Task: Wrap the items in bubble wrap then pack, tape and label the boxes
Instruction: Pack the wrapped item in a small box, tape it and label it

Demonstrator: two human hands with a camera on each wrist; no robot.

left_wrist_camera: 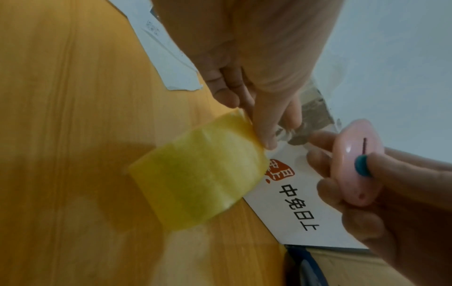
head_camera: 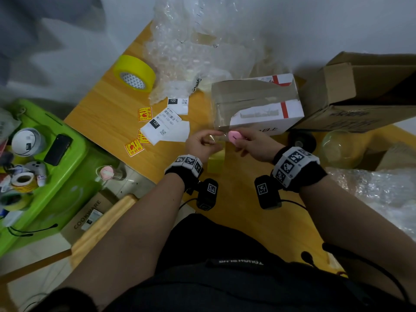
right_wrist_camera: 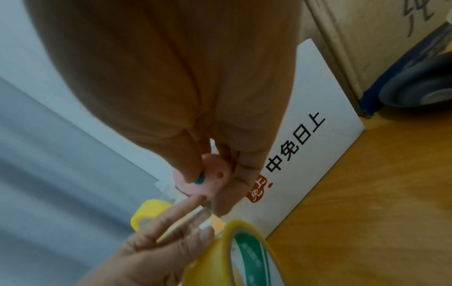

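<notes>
Head view high, looking down, wrist views close, opposed, sharing the white box (left_wrist_camera: 303, 201) front

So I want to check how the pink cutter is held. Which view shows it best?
The left wrist view: the pink cutter shows nearly whole in the right hand, thumb on its blue slider. The right wrist view shows only its end under the fingers. The head view shows a small pink tip.
</notes>
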